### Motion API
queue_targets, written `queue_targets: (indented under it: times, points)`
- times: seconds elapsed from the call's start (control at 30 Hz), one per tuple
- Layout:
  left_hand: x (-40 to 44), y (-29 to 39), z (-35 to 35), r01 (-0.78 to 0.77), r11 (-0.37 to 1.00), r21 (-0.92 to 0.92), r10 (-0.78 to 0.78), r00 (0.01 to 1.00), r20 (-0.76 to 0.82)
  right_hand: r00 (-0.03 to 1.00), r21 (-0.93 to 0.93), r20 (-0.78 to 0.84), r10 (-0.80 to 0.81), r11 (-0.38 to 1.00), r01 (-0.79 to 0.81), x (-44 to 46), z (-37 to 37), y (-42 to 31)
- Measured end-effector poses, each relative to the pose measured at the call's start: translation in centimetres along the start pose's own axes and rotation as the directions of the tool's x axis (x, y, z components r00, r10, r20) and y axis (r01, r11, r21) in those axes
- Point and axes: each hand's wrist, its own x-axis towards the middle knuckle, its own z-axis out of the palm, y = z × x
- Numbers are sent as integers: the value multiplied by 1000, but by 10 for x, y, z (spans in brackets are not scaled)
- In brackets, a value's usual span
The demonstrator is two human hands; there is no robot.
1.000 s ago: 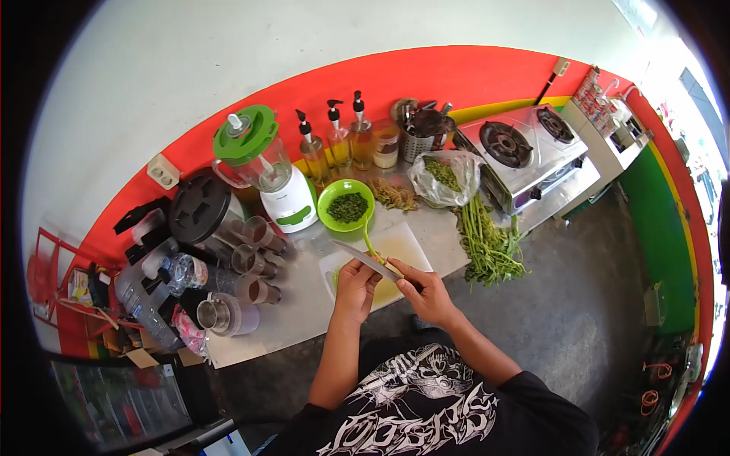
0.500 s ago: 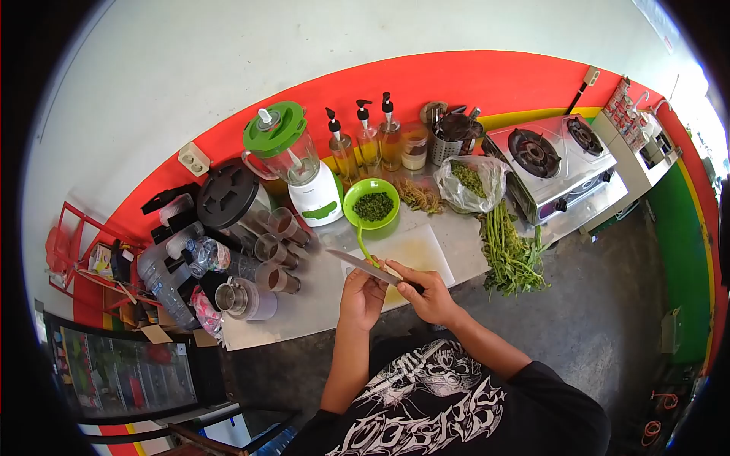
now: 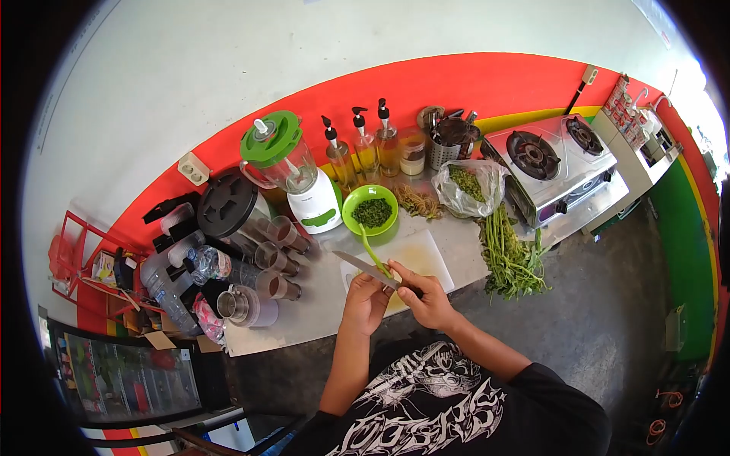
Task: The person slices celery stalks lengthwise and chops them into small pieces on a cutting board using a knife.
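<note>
A knife [image 3: 363,266] points up and to the left above a white cutting board [image 3: 426,262]; my right hand [image 3: 424,298] is closed on its handle. My left hand [image 3: 366,302] is closed beside the blade, its fingers near the base of a thin green stalk [image 3: 367,243]. What those fingers pinch is partly hidden by the blade. The stalk runs up to the rim of a green bowl [image 3: 385,225], which holds chopped greens [image 3: 372,213].
Left of the bowl stand a blender [image 3: 313,201], several brown cups [image 3: 278,286] and a steel-topped jar [image 3: 247,305]. Pump bottles [image 3: 366,148] line the wall. A plastic bag [image 3: 490,182], leafy stems [image 3: 506,258] and a gas stove [image 3: 551,163] are to the right.
The view has shifted, so the table objects appear further right than a second ago. Both hands stay close together around the knife, with only small finger and blade movements.
</note>
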Motion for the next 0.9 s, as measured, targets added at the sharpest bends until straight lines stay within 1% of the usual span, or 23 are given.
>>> queue_targets:
  times: [0.03, 0.07, 0.1, 0.2, 0.23, 0.27, 0.3, 0.33, 0.37, 0.4, 0.43, 0.47, 0.5, 0.57, 0.6, 0.63, 0.67, 0.73, 0.8, 0.87, 0.9]
  points:
    - [-1, -2, 2, 29, 999, 14, -29, 999, -34, 1000, 1, -1, 1, 1000, -1, 1, 1, 0]
    - [-2, -3, 3, 59, 998, 27, -57, 996, -69, 999, 1, -29, -35, 999, 35, 2, 2, 0]
    - [-2, -5, 1, 61, 998, 29, -58, 996, -70, 996, 1, -57, -72, 997, 72, 3, 3, 0]
    - [0, -8, -1, 26, 999, 22, -25, 998, -49, 994, -26, -65, -87, 996, 85, 4, 4, 2]
    - [0, -6, 2, 6, 998, 61, -2, 998, -60, 994, -27, -65, -85, 996, 83, 5, 3, 3]
    - [0, -4, 6, -16, 995, 101, 23, 997, -71, 991, -35, -64, -118, 993, 116, 7, 2, 4]
    - [0, -2, 11, -18, 995, 100, 25, 997, -73, 986, -44, -62, -152, 988, 149, 8, 2, 5]
    - [0, 0, 16, -11, 991, 130, 24, 995, -100, 987, -43, -58, -151, 988, 149, 7, 2, 5]
    - [1, 1, 19, -3, 987, 160, 24, 992, -128, 994, -30, -50, -99, 995, 98, 5, 2, 5]
    - [1, 2, 18, -6, 987, 158, 27, 991, -130, 998, -18, -42, -47, 999, 46, 4, 2, 5]
    - [2, 3, 16, -2, 994, 114, 18, 989, -146, 998, -19, -38, -46, 999, 45, 4, 3, 6]
    - [2, 5, 14, 2, 998, 69, 9, 987, -161, 996, -34, -29, -90, 995, 89, 4, 3, 7]
    - [3, 6, 10, 0, 998, 66, 11, 987, -163, 991, -48, -20, -133, 990, 132, 4, 3, 9]
    - [5, 8, 3, -67, 997, 47, 74, 983, -171, 990, -35, -8, -138, 990, 138, 2, 5, 11]
    - [5, 11, 6, -69, 997, 45, 76, 982, -171, 989, -22, 1, -145, 989, 145, 1, 6, 11]
    - [4, 15, 11, -79, 994, 73, 93, 973, -210, 989, -23, 2, -145, 989, 145, 0, 7, 11]
    - [3, 18, 14, -88, 991, 102, 111, 962, -249, 992, -7, 15, -122, 993, 122, -1, 7, 10]
    - [2, 24, 9, -115, 989, 95, 135, 962, -238, 995, 9, 29, -97, 995, 96, -4, 8, 9]
    - [0, 25, 3, -141, 986, 89, 158, 960, -229, 998, 25, 52, -19, 1000, 17, -7, 10, 9]
    - [-4, 22, -3, -149, 983, 106, 162, 978, -132, 999, 15, 53, 3, 1000, -4, -10, 12, 10]
    - [-7, 19, 1, -149, 983, 106, 163, 978, -133, 998, 5, 52, 23, 1000, -24, -10, 12, 10]
